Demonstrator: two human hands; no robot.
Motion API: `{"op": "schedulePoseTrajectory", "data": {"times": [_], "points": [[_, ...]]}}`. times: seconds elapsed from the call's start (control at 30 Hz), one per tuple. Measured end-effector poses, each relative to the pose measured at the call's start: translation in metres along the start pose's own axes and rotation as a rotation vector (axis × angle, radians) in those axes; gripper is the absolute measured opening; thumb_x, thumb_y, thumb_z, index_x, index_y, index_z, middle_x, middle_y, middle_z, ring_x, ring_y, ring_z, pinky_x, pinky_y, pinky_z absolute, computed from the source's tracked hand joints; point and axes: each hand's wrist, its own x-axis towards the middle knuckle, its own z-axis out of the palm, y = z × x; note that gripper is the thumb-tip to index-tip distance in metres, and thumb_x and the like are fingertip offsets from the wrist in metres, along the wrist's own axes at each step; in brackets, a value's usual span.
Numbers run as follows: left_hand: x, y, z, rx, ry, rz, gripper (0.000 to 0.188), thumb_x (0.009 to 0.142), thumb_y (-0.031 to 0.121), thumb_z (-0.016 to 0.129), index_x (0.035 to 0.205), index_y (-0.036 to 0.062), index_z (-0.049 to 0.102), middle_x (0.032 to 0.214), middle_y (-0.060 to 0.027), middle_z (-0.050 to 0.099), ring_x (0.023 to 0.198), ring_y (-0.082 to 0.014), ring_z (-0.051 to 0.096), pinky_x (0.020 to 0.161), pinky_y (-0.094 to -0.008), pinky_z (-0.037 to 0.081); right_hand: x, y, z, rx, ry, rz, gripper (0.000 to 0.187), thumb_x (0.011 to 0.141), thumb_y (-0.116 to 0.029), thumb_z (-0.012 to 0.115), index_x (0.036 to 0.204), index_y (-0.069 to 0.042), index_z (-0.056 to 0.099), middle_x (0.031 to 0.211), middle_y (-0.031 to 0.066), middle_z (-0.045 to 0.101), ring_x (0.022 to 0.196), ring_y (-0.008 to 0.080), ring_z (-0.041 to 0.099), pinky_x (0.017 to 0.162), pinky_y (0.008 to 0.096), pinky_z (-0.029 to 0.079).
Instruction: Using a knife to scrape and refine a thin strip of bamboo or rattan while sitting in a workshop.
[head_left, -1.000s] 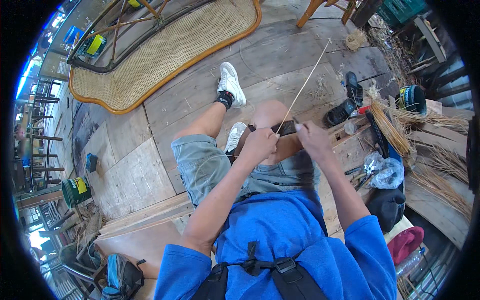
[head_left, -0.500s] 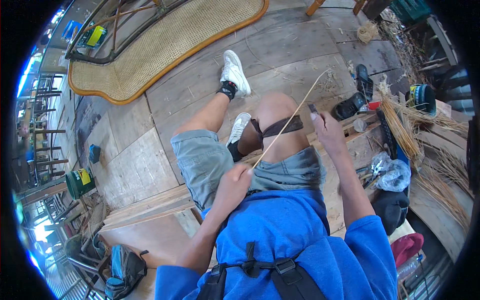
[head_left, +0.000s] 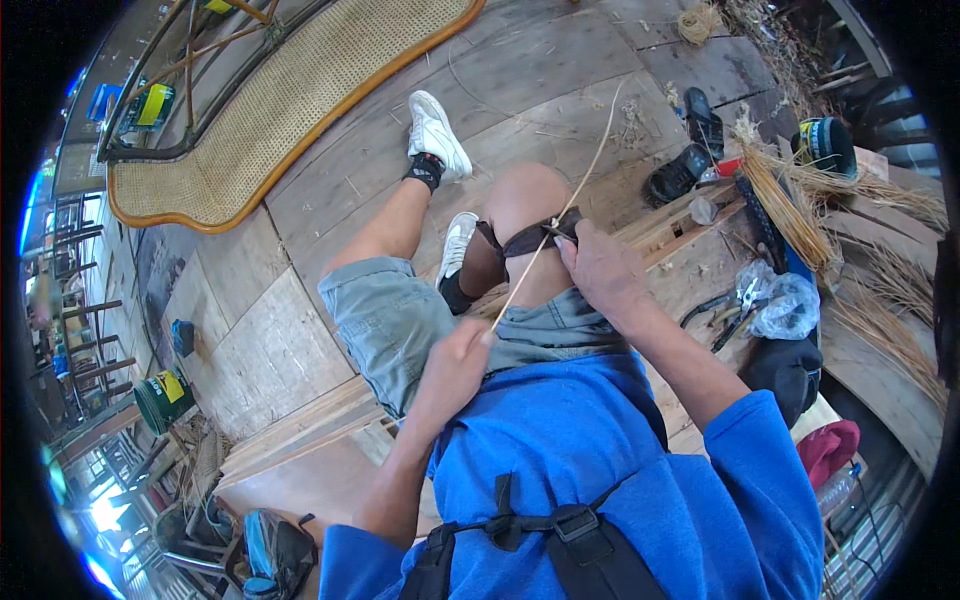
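My left hand (head_left: pixel 454 366), closed over my lap, grips the near end of a thin pale cane strip (head_left: pixel 520 288). The strip slants up and away across my right knee, its far end free in the air. A dark cloth band (head_left: pixel 523 241) is tied around that knee. My right hand (head_left: pixel 606 270) is closed on a small dark knife (head_left: pixel 563 235), mostly hidden by the fingers. Its blade meets the strip over the band; a small curl or notch shows there, too fine to make out.
A woven cane panel with a wooden rim (head_left: pixel 290 110) stands at the far left. On the right are black sandals (head_left: pixel 680 172), a bundle of cane strips (head_left: pixel 785 215), pliers (head_left: pixel 745 292) and a plastic bag (head_left: pixel 785 312). A backpack (head_left: pixel 275 555) lies at the lower left.
My right hand has brought the knife left and inward, from beside the knee onto the strip over the band. My left hand still grips the strip's near end. The view has shifted slightly.
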Motion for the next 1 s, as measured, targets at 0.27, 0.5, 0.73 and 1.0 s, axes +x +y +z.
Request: {"op": "schedulePoseTrajectory", "data": {"times": [0.27,0.5,0.73,1.0], "points": [[-0.175,-0.08,-0.087,-0.535,-0.104,-0.726,0.019,0.088,0.022,0.051,0.089,0.0055,0.06,0.059,0.0018,0.047,0.052,-0.0075,0.045,0.046,-0.0228,0.037,0.004,0.007,0.006,-0.03,0.061,-0.003,0.028,0.087,-0.034,0.049,0.086,-0.006,0.05,0.066,0.0158,0.06,0.061,0.0333,0.061,0.053,0.0427,0.049],[-0.203,-0.133,-0.097,0.53,-0.029,-0.421,0.028,0.084,0.022,0.052,0.101,0.0,0.056,0.078,-0.0131,0.059,0.077,-0.0277,0.057,0.072,-0.0356,0.045,0.006,0.002,0.0,-0.005,-0.034,0.028,0.03,0.088,-0.035,0.048,0.093,-0.006,0.051,0.068,0.0177,0.062,0.065,0.0347,0.062,0.056,0.0446,0.049],[0.015,0.036,-0.034,0.34,0.186,0.159,0.029,0.086,0.035,0.048,0.088,0.0076,0.057,0.084,-0.0189,0.059,0.08,-0.0367,0.057,0.07,-0.0408,0.045,0.005,-0.004,-0.01,0.051,-0.109,0.12,0.032,0.087,-0.036,0.048,0.094,-0.005,0.051,0.077,0.02,0.063,0.072,0.0388,0.061,0.065,0.0487,0.047],[0.102,0.041,0.037,0.395,0.239,0.202,0.037,0.082,0.04,0.058,0.07,0.0055,0.056,0.062,-0.0172,0.059,0.064,-0.0337,0.062,0.056,-0.0435,0.047,0.005,-0.002,-0.012,0.062,-0.095,0.157,0.031,0.087,-0.035,0.049,0.088,-0.004,0.05,0.073,0.0201,0.062,0.068,0.0378,0.061,0.06,0.0477,0.047]]}}
